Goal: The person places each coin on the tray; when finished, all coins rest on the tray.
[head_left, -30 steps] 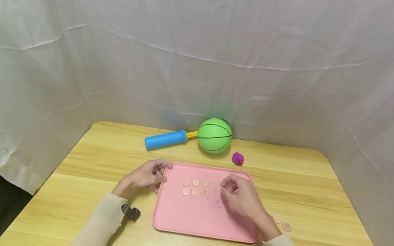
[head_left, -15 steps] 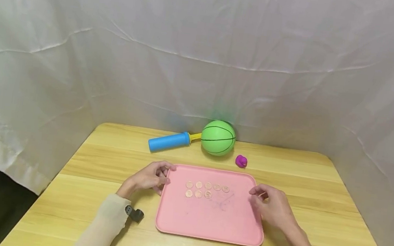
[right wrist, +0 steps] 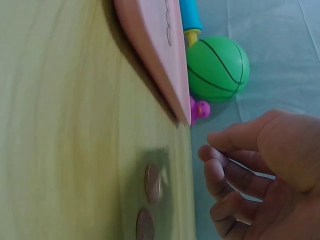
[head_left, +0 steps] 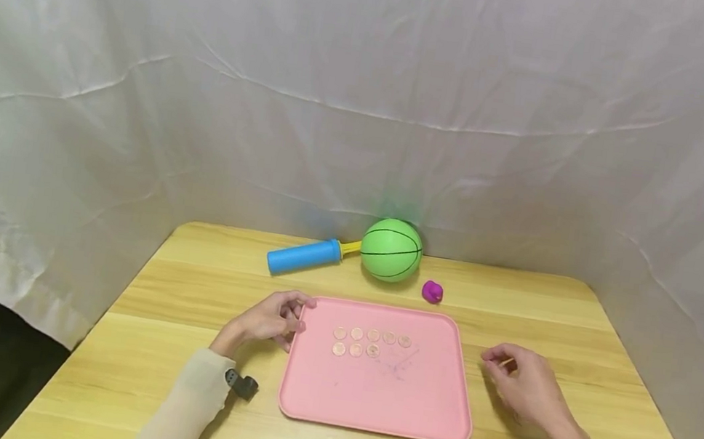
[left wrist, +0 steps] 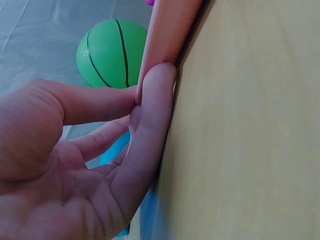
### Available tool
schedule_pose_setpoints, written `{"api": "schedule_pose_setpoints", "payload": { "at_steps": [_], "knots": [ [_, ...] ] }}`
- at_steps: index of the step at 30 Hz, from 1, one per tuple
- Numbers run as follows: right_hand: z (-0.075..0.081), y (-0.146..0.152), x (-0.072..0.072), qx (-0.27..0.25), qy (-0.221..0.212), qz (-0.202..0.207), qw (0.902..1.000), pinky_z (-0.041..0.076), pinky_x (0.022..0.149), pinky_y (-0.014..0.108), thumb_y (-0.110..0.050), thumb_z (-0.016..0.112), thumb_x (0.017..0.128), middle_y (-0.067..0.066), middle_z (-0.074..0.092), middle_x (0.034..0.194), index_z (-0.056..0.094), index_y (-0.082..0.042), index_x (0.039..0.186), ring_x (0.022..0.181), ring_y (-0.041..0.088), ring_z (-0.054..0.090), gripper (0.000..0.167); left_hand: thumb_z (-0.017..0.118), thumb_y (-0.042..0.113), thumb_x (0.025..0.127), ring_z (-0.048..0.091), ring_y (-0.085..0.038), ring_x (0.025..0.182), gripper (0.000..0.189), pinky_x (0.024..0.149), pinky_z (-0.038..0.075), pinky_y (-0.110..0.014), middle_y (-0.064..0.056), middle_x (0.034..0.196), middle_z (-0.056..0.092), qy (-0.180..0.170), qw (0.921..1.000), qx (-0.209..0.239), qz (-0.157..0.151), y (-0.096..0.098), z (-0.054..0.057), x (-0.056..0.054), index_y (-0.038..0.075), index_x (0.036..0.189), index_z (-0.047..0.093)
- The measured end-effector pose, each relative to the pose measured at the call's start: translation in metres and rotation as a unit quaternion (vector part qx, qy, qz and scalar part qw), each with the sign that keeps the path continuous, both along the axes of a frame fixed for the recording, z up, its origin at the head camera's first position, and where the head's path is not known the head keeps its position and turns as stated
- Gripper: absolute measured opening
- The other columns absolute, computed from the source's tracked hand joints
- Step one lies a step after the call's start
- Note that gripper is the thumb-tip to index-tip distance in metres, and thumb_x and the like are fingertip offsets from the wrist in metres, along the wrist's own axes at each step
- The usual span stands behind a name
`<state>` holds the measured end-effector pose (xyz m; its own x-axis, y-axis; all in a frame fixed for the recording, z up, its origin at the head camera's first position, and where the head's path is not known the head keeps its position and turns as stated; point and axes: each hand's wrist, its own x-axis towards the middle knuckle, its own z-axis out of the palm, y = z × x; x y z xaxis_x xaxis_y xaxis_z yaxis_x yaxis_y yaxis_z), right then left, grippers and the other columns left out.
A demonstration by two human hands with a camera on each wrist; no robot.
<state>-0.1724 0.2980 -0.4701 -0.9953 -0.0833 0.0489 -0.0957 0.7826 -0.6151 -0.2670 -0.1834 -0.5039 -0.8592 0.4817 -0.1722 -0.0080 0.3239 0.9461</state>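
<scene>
A pink tray lies on the wooden table, bearing several copper-coloured coins in two rows near its upper middle. My left hand pinches the tray's left rim; the left wrist view has the thumb on the rim's inner side and a finger against its outside. To the right of the tray, my right hand hovers over the table with loosely bent fingers and nothing between them. Below it, two more coins lie on the wood in the right wrist view, mostly hidden from the head view.
Behind the tray, a green ball with black lines sits against the pale cloth backdrop. A blue hand pump with a yellow end points at the ball. A small purple rubber duck stands right of the ball.
My right hand has left a coin at the right end of the tray's upper row and moved right, off the tray, over the two loose coins. The left hand keeps its grip.
</scene>
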Motion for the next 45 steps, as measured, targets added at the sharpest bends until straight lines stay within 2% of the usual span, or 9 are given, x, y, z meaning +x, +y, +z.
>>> {"api": "schedule_pose_setpoints", "payload": {
  "at_steps": [5, 10, 15, 21, 26, 30, 33, 38, 45],
  "knots": [
    [-0.002, 0.014, 0.009, -0.005, -0.013, 0.004, 0.9999, 0.055, 0.047, 0.024, -0.016, 0.079, 0.100, 0.001, 0.072, 0.087, 0.078, -0.005, 0.112, 0.063, 0.005, 0.058, 0.016, 0.066, -0.006, 0.099, 0.058, -0.020, 0.083, 0.051, 0.066, 0.074, -0.044, -0.012, 0.101, 0.056, -0.003, 1.0000, 0.000, 0.004, 0.003, 0.000, 0.000, -0.005, 0.149, 0.056],
    [-0.005, 0.024, 0.017, 0.022, -0.009, 0.005, 0.9997, 0.055, 0.054, 0.021, -0.020, 0.085, 0.095, -0.002, 0.069, 0.086, 0.080, -0.007, 0.108, 0.066, 0.002, 0.056, 0.019, 0.066, -0.005, 0.100, 0.057, -0.021, 0.083, 0.052, 0.066, 0.074, -0.043, -0.012, 0.101, 0.055, -0.004, 1.0000, -0.002, 0.002, 0.003, 0.001, 0.000, -0.005, 0.150, 0.055],
    [-0.007, 0.031, 0.021, 0.054, -0.017, 0.028, 0.9980, 0.050, 0.060, 0.019, -0.022, 0.092, 0.088, -0.002, 0.066, 0.088, 0.082, -0.013, 0.101, 0.073, 0.002, 0.052, 0.018, 0.067, -0.004, 0.100, 0.056, -0.020, 0.083, 0.051, 0.065, 0.074, -0.043, -0.012, 0.102, 0.054, 0.001, 1.0000, -0.002, 0.002, 0.000, 0.001, 0.001, -0.006, 0.150, 0.055],
    [-0.012, 0.034, 0.024, 0.064, -0.046, 0.042, 0.9960, 0.046, 0.064, 0.019, -0.022, 0.088, 0.091, -0.003, 0.064, 0.087, 0.081, -0.018, 0.095, 0.076, 0.003, 0.049, 0.009, 0.065, -0.007, 0.100, 0.056, -0.021, 0.083, 0.050, 0.064, 0.073, -0.042, -0.011, 0.102, 0.053, -0.004, 1.0000, -0.004, 0.001, -0.001, -0.001, 0.002, -0.005, 0.149, 0.055],
    [-0.013, 0.034, 0.021, 0.068, -0.054, 0.033, 0.9957, 0.043, 0.066, 0.020, -0.024, 0.089, 0.091, -0.004, 0.062, 0.087, 0.078, -0.018, 0.093, 0.076, 0.003, 0.048, 0.012, 0.066, -0.006, 0.099, 0.057, -0.020, 0.084, 0.050, 0.065, 0.074, -0.043, -0.012, 0.101, 0.056, -0.001, 1.0000, -0.005, 0.001, -0.001, -0.004, 0.003, -0.004, 0.149, 0.056],
    [-0.013, 0.035, 0.015, 0.056, -0.070, 0.031, 0.9955, 0.042, 0.065, 0.020, -0.025, 0.086, 0.092, -0.001, 0.060, 0.088, 0.075, -0.013, 0.095, 0.078, 0.006, 0.048, 0.017, 0.066, -0.006, 0.099, 0.056, -0.020, 0.084, 0.051, 0.065, 0.074, -0.044, -0.012, 0.102, 0.056, 0.004, 1.0000, -0.002, 0.001, 0.000, -0.002, 0.002, -0.006, 0.149, 0.055],
    [-0.016, 0.033, 0.013, 0.054, -0.077, 0.032, 0.9951, 0.041, 0.062, 0.020, -0.023, 0.084, 0.090, -0.001, 0.058, 0.083, 0.071, -0.011, 0.090, 0.074, 0.007, 0.048, 0.018, 0.066, -0.005, 0.099, 0.057, -0.019, 0.084, 0.050, 0.064, 0.073, -0.042, -0.012, 0.101, 0.056, 0.006, 1.0000, -0.004, 0.004, 0.000, -0.003, 0.002, -0.005, 0.148, 0.056],
    [-0.020, 0.030, 0.012, 0.071, -0.075, 0.030, 0.9942, 0.042, 0.060, 0.021, -0.021, 0.083, 0.080, -0.001, 0.056, 0.077, 0.066, -0.012, 0.086, 0.070, 0.010, 0.049, 0.021, 0.066, -0.005, 0.099, 0.057, -0.019, 0.083, 0.050, 0.063, 0.073, -0.042, -0.012, 0.101, 0.057, 0.003, 1.0000, -0.005, 0.002, 0.002, -0.003, 0.001, -0.004, 0.148, 0.056],
    [-0.013, 0.030, 0.007, 0.098, -0.067, 0.024, 0.9926, 0.043, 0.063, 0.022, -0.022, 0.084, 0.081, 0.000, 0.059, 0.081, 0.069, -0.010, 0.091, 0.075, 0.014, 0.051, 0.022, 0.065, -0.006, 0.099, 0.056, -0.020, 0.083, 0.052, 0.064, 0.073, -0.043, -0.012, 0.102, 0.055, 0.001, 0.9999, -0.008, 0.007, 0.000, -0.002, 0.001, -0.004, 0.150, 0.056]
  ]
}}
